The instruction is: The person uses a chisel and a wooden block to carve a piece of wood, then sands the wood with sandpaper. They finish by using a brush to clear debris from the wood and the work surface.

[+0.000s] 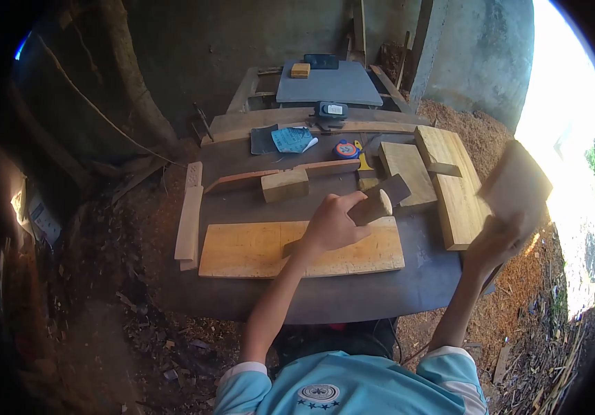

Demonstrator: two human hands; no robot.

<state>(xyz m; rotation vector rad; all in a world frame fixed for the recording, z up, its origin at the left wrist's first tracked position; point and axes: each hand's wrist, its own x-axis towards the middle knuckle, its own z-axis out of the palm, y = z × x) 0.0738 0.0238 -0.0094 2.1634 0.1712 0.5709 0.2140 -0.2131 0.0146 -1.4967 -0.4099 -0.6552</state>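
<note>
My left hand [335, 223] is wrapped round the round wooden handle [373, 207] of a chisel, whose wide dark blade [395, 188] points up and to the right. It is over a flat, pale wooden board [249, 249] lying near the table's front edge. Out to the right, past the table's edge, my right hand [501, 242] is closed on a wooden block [516, 181], raised and blurred by motion. Behind the board stands a small wooden block [285, 185] beside a thin curved wooden strip [242, 177].
Thick boards [455, 187] lie at the table's right, a narrow piece [190, 214] at its left. Farther back are a tape measure [346, 149], a yellow-handled brush [366, 173], blue sandpaper [292, 140] and a dark device [330, 111]. A grey panel [328, 84] stands behind.
</note>
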